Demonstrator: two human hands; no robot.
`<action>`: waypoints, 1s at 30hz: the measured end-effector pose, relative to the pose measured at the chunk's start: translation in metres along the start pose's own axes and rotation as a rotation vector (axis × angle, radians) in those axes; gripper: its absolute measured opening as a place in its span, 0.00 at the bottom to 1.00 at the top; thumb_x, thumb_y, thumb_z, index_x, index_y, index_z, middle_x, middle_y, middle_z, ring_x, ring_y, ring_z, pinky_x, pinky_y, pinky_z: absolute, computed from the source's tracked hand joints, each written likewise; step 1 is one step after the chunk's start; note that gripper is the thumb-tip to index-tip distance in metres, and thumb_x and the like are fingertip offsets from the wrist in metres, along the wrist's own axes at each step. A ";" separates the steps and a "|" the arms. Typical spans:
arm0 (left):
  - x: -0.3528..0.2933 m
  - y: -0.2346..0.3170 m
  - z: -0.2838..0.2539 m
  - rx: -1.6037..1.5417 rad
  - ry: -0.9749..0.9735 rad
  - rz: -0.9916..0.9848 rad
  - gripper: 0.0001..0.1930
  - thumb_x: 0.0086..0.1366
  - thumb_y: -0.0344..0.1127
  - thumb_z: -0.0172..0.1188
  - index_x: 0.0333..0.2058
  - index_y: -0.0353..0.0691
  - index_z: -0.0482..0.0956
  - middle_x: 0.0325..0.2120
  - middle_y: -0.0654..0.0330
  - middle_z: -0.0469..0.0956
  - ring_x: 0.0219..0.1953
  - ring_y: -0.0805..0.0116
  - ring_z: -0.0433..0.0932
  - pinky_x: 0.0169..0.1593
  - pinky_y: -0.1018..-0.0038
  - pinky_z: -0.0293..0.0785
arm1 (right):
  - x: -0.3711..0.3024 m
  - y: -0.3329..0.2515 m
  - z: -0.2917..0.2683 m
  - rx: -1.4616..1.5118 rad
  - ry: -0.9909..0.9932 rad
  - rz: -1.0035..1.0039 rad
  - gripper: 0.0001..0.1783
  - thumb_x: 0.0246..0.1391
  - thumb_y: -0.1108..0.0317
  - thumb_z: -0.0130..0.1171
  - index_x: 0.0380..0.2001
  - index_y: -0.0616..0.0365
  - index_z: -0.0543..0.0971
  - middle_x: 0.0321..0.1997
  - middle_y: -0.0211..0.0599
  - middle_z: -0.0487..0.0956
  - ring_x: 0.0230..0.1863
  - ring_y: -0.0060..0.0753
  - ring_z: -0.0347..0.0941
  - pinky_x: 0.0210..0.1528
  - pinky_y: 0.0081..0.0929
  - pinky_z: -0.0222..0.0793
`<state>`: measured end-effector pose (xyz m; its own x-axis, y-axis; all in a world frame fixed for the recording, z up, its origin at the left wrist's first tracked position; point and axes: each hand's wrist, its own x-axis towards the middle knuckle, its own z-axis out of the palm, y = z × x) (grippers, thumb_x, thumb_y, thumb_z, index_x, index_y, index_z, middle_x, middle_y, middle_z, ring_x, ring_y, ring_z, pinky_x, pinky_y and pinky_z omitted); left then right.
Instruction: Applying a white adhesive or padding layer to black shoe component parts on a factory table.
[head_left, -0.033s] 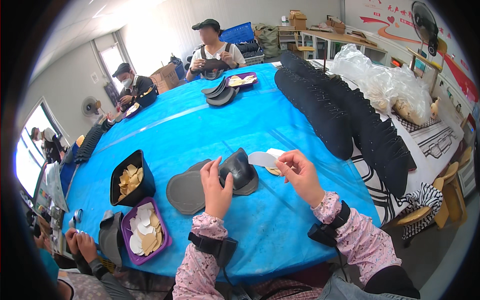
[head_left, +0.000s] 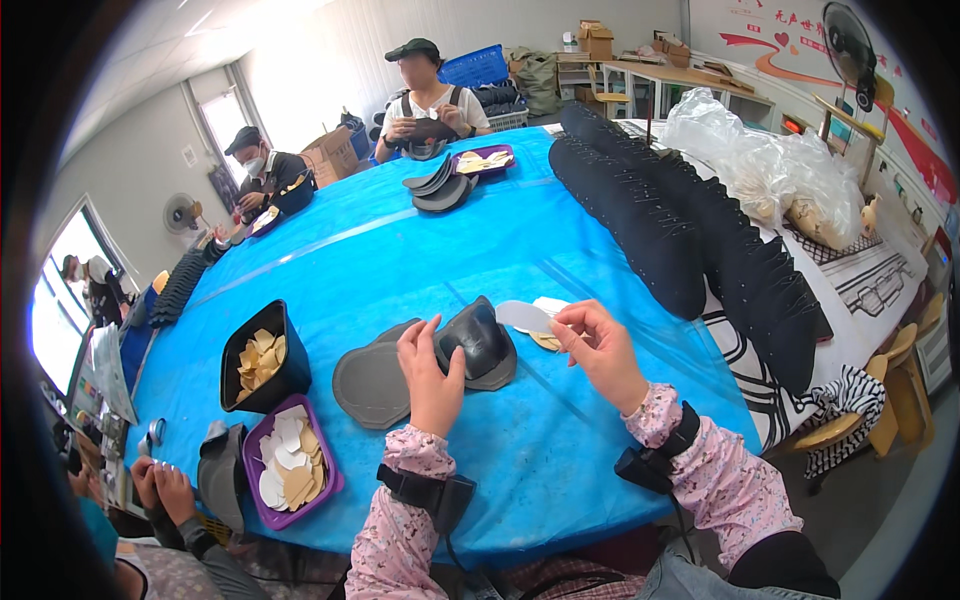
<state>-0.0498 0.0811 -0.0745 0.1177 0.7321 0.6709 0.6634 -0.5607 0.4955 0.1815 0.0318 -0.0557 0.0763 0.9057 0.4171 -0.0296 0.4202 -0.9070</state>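
Note:
Between thumb and fingertips, my right hand [head_left: 605, 358] pinches one end of a thin white curved piece [head_left: 520, 317], held above the table. My left hand [head_left: 430, 385] has its fingers apart, at the left side of a glossy black domed piece [head_left: 476, 342]; whether the thumb touches that piece I cannot tell. The domed piece lies on a dark grey rounded flat piece. More dark grey rounded pieces [head_left: 368, 385] overlap just left of my left hand. Partly behind my right fingers is a small pile of white and tan pieces [head_left: 550, 305].
A black bin [head_left: 283, 375] of tan pieces and a purple tray [head_left: 329, 468] of white and tan pieces stand left on the blue-covered table [head_left: 440, 250]. Long stacks of black pieces [head_left: 640, 235] line the right side. Co-workers sit far across; another person's hands [head_left: 163, 488] are lower left.
My left hand has shifted very slightly left. The rest looks the same.

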 end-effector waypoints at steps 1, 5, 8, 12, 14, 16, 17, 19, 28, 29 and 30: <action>-0.001 -0.004 0.002 0.243 0.067 0.111 0.26 0.60 0.29 0.57 0.58 0.37 0.64 0.51 0.51 0.62 0.45 0.63 0.68 0.47 0.69 0.69 | 0.000 -0.001 0.000 0.001 0.001 0.000 0.10 0.57 0.65 0.59 0.35 0.62 0.76 0.42 0.31 0.72 0.32 0.16 0.71 0.28 0.15 0.70; -0.001 -0.005 0.002 -0.125 -0.113 -0.180 0.26 0.60 0.29 0.57 0.57 0.37 0.65 0.52 0.50 0.62 0.46 0.61 0.69 0.48 0.69 0.70 | -0.001 -0.006 0.001 0.013 0.032 -0.020 0.11 0.57 0.65 0.59 0.35 0.62 0.77 0.46 0.33 0.70 0.34 0.18 0.71 0.32 0.16 0.71; -0.004 -0.007 0.007 -0.211 -0.203 -0.292 0.28 0.59 0.27 0.57 0.58 0.33 0.62 0.54 0.47 0.61 0.51 0.56 0.69 0.51 0.69 0.70 | 0.001 0.000 0.000 -0.002 0.055 -0.065 0.10 0.58 0.65 0.59 0.36 0.62 0.77 0.47 0.34 0.69 0.37 0.20 0.72 0.36 0.18 0.72; -0.009 -0.026 0.019 -0.413 -0.131 -0.298 0.34 0.61 0.27 0.56 0.63 0.31 0.52 0.62 0.45 0.55 0.61 0.56 0.61 0.59 0.70 0.65 | 0.004 0.002 0.001 0.167 0.056 0.008 0.10 0.58 0.66 0.58 0.36 0.62 0.76 0.52 0.36 0.69 0.44 0.23 0.73 0.47 0.21 0.71; -0.010 -0.019 0.020 -0.662 -0.124 -0.411 0.38 0.63 0.25 0.55 0.66 0.35 0.44 0.66 0.46 0.49 0.65 0.60 0.56 0.62 0.69 0.60 | 0.005 -0.001 0.002 0.247 0.028 0.078 0.09 0.59 0.66 0.58 0.36 0.62 0.75 0.54 0.37 0.70 0.46 0.24 0.73 0.49 0.22 0.71; -0.006 0.016 0.016 -0.695 -0.075 -0.332 0.38 0.63 0.25 0.55 0.67 0.36 0.43 0.66 0.46 0.50 0.65 0.61 0.56 0.63 0.69 0.59 | 0.007 -0.003 -0.003 0.314 0.011 0.139 0.09 0.59 0.66 0.57 0.35 0.62 0.75 0.55 0.38 0.70 0.48 0.25 0.73 0.52 0.24 0.70; -0.003 0.034 0.013 -0.725 -0.020 -0.250 0.38 0.63 0.25 0.55 0.67 0.36 0.42 0.65 0.46 0.50 0.65 0.61 0.57 0.63 0.69 0.57 | 0.007 -0.004 -0.007 0.371 -0.019 0.168 0.09 0.60 0.66 0.56 0.36 0.61 0.75 0.56 0.39 0.71 0.49 0.26 0.72 0.53 0.24 0.69; -0.002 0.046 0.006 -0.782 -0.029 -0.210 0.38 0.64 0.25 0.53 0.67 0.38 0.40 0.65 0.47 0.50 0.64 0.63 0.57 0.64 0.68 0.56 | 0.007 -0.007 -0.007 0.431 -0.052 0.202 0.08 0.61 0.66 0.55 0.36 0.60 0.74 0.57 0.40 0.71 0.50 0.26 0.72 0.55 0.25 0.68; 0.001 0.059 -0.012 -0.623 -0.106 -0.036 0.22 0.65 0.22 0.49 0.58 0.36 0.67 0.55 0.55 0.70 0.55 0.66 0.69 0.56 0.73 0.65 | 0.005 -0.025 -0.002 0.524 -0.179 0.149 0.07 0.61 0.66 0.54 0.39 0.57 0.73 0.55 0.39 0.72 0.51 0.28 0.72 0.55 0.27 0.68; 0.002 0.061 -0.015 -0.444 -0.075 0.043 0.22 0.65 0.22 0.49 0.58 0.37 0.68 0.55 0.55 0.70 0.53 0.67 0.70 0.53 0.74 0.68 | 0.005 -0.028 0.001 0.406 -0.171 0.083 0.07 0.60 0.66 0.56 0.38 0.57 0.74 0.53 0.38 0.73 0.50 0.28 0.72 0.54 0.27 0.68; 0.002 0.064 -0.017 -0.446 -0.076 0.040 0.22 0.65 0.22 0.49 0.58 0.37 0.68 0.55 0.55 0.70 0.53 0.67 0.70 0.53 0.74 0.68 | 0.004 -0.030 0.001 0.287 -0.161 0.016 0.07 0.59 0.66 0.57 0.37 0.57 0.75 0.51 0.37 0.73 0.50 0.28 0.72 0.53 0.27 0.69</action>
<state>-0.0194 0.0403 -0.0320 0.2017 0.7232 0.6605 0.2755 -0.6890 0.6703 0.1821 0.0226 -0.0265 -0.0839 0.8999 0.4280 -0.3114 0.3844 -0.8691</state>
